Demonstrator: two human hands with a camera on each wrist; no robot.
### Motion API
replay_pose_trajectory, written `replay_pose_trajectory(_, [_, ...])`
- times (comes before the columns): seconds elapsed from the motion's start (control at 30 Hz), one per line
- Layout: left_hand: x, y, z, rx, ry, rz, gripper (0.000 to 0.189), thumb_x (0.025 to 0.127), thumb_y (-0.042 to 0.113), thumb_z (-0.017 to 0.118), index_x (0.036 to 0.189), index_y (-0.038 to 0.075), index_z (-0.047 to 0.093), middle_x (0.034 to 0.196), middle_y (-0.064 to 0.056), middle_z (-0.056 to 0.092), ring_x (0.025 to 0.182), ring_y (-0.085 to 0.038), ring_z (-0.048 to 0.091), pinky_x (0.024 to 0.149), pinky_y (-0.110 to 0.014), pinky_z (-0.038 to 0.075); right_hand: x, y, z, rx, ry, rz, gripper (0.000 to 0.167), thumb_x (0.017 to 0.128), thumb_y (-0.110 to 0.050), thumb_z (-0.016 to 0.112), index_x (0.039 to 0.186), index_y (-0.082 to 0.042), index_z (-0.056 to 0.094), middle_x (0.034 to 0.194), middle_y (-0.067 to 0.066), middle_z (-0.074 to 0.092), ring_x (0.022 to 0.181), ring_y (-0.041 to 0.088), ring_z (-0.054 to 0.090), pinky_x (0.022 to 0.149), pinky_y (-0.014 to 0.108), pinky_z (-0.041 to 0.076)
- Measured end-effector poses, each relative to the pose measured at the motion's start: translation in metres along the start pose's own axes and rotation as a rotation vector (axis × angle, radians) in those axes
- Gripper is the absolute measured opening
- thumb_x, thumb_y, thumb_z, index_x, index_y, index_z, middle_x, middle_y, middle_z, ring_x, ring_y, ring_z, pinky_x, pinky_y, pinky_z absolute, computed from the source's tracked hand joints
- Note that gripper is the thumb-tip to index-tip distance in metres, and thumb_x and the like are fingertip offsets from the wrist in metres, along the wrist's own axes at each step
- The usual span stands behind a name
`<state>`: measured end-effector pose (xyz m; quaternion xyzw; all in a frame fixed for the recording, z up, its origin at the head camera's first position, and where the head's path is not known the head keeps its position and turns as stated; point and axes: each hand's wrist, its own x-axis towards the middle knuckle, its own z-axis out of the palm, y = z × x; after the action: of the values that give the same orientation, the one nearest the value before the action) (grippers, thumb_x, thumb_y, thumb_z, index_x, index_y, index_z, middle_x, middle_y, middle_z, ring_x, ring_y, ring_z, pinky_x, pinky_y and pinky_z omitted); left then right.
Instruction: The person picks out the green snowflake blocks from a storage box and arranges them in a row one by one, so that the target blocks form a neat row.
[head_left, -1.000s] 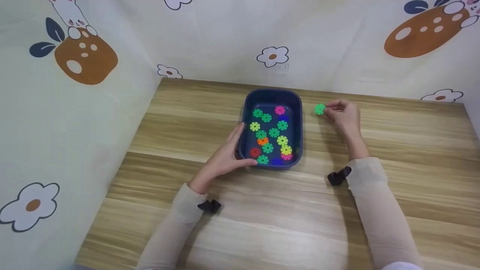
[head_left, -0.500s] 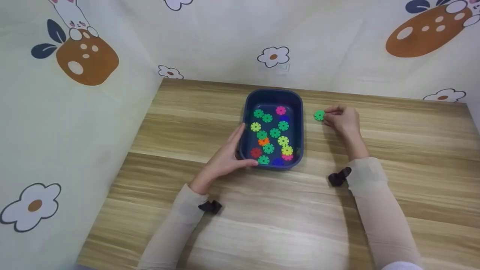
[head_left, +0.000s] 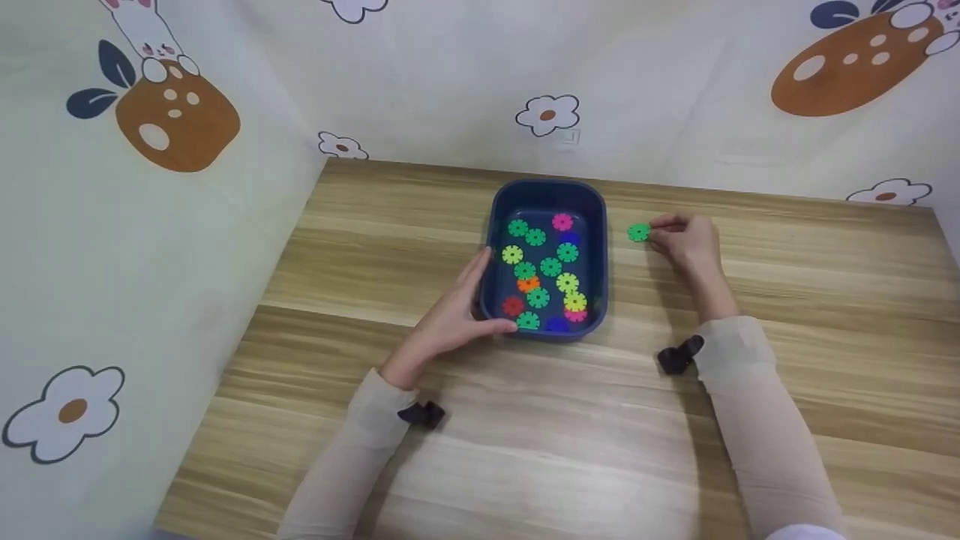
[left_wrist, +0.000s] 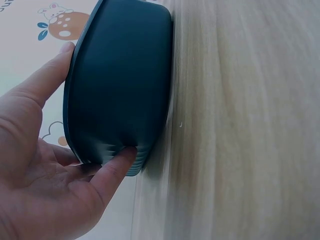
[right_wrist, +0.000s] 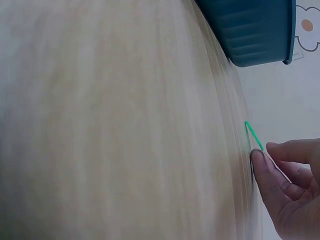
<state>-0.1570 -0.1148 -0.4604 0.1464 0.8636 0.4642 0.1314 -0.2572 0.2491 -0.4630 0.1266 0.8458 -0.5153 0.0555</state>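
Observation:
A dark blue plastic bin (head_left: 493, 214) stands toward the back of the table, with several notched plastic building discs inside, including a green disc (head_left: 550, 266), an orange disc (head_left: 528, 284) and a pink disc (head_left: 562, 222). My left hand (head_left: 448, 311) holds the bin's near left corner, thumb on the near rim and fingers along the left wall. In the left wrist view, a fingertip (left_wrist: 129, 151) touches the ribbed outer wall. Right of the bin, my right hand (head_left: 690, 240) pinches another green disc (head_left: 638, 232) between thumb and fingers. It shows edge-on and tilted in the right wrist view, low over the wood.
The wood-grain table (head_left: 555, 442) meets a patterned wall covering (head_left: 450, 82) along its back and left edges. A black wrist mount (head_left: 424, 415) sits at the left sleeve, and another mount (head_left: 680, 355) at the right sleeve.
The right hand has moved slightly toward the near side with the pinched green disc, which came down a little. The left hand and the bin have stayed in place.

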Motion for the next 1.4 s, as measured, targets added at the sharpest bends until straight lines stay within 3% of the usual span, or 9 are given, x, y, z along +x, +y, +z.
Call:
replay_pose_trajectory(0.47, [0.0,0.0,0.0,-0.011,0.002,0.0,0.115,0.079,0.031,0.085,0.162,0.019,0.007,0.169,-0.011,0.008,0.155,-0.03,0.015,0.125,-0.05,0.02,-0.011,-0.009,-0.002,0.102,0.013,0.046,0.028,0.094,-0.009,0.065,0.119,0.003,0.066,0.085,-0.009,0.068,0.08,0.003,0.065,0.073,0.017,0.057])
replay_pose_trajectory(0.87, [-0.001,0.0,0.0,-0.014,0.004,-0.004,0.114,0.079,0.033,0.085,0.162,0.019,0.007,0.17,-0.01,0.008,0.155,-0.03,0.015,0.125,-0.05,0.02,-0.018,-0.017,-0.002,0.008,0.023,-0.065,0.025,0.095,-0.015,0.066,0.114,0.0,0.069,0.079,-0.019,0.066,0.072,-0.001,0.064,0.066,0.016,0.054])
replay_pose_trajectory(1.2, [0.0,0.0,0.0,-0.002,0.005,0.003,0.114,0.08,0.029,0.085,0.162,0.016,0.007,0.169,-0.01,0.009,0.156,-0.028,0.014,0.125,-0.048,0.019,-0.027,-0.027,0.006,0.063,0.046,-0.199,0.024,0.093,-0.009,0.068,0.112,0.007,0.068,0.076,-0.025,0.063,0.073,-0.009,0.064,0.069,0.014,0.055])
replay_pose_trajectory(1.4, [0.0,0.001,0.0,0.002,0.001,-0.002,0.113,0.08,0.03,0.084,0.162,0.017,0.007,0.169,-0.01,0.009,0.155,-0.028,0.015,0.125,-0.049,0.02,-0.033,-0.035,0.012,0.166,0.016,-0.2,0.024,0.092,-0.004,0.068,0.112,0.01,0.066,0.077,-0.022,0.065,0.073,-0.008,0.066,0.071,0.014,0.057])
